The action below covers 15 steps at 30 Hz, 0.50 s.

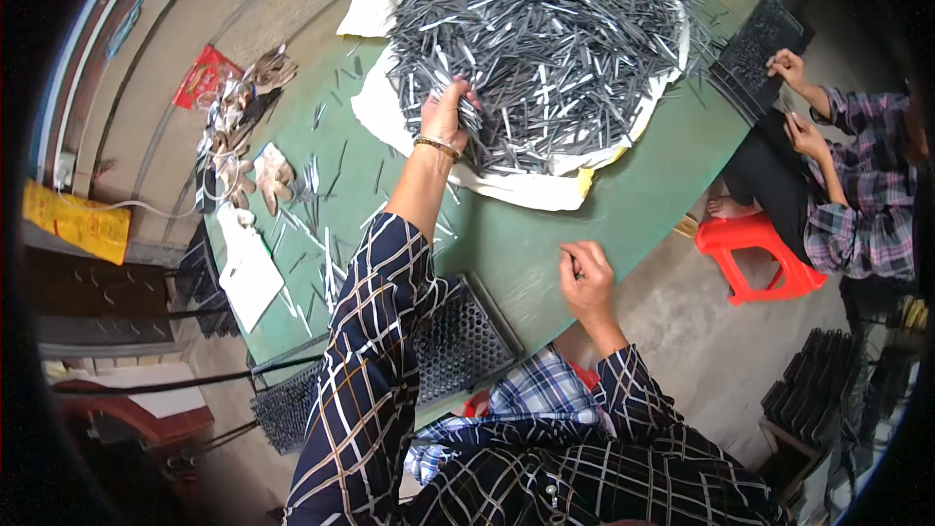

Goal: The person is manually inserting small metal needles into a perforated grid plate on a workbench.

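Observation:
A large heap of thin grey and silver strips fills an open white sack on the green table. My left hand, with a bracelet at the wrist, reaches to the near left side of the heap. Its fingers are closed round a bunch of the strips. My right hand is by the table's near right edge, away from the sack. Its fingers are loosely curled, and nothing shows in them. A black studded tray sits at the near edge, partly behind my left sleeve.
Loose strips lie scattered on the table's left side. Near them are work gloves, a white piece and a red packet. At right another person works beside a black tray and a red stool.

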Available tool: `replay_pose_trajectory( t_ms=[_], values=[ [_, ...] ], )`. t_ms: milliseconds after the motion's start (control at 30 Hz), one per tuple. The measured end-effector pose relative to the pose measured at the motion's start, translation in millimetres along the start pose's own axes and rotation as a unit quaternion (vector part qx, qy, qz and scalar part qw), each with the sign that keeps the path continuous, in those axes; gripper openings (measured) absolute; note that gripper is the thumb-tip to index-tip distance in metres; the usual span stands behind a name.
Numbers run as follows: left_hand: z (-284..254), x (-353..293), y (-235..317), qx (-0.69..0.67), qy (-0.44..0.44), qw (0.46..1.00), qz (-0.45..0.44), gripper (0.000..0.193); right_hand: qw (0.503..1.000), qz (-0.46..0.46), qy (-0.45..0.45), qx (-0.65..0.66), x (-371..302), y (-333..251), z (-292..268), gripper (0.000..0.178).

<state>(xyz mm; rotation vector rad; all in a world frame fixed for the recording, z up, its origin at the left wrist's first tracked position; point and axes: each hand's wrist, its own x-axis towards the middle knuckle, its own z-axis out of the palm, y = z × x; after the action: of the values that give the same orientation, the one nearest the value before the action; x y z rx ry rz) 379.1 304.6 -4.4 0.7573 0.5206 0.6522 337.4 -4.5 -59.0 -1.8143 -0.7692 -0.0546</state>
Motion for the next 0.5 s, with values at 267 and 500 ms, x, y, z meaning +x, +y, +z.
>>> replay_pose_trajectory(
  t_ms=[267,500],
  values=[
    [-78.4,-18.0,47.4,0.035,0.192,0.957,0.212,0.018,1.0,-0.011,0.0,-0.007,0.3,5.3,3.8,0.01],
    [-143.5,-44.1,25.2,0.315,0.319,0.839,0.308,0.025,1.0,0.005,-0.008,-0.005,0.6,-2.1,2.4,0.01]
  ],
)
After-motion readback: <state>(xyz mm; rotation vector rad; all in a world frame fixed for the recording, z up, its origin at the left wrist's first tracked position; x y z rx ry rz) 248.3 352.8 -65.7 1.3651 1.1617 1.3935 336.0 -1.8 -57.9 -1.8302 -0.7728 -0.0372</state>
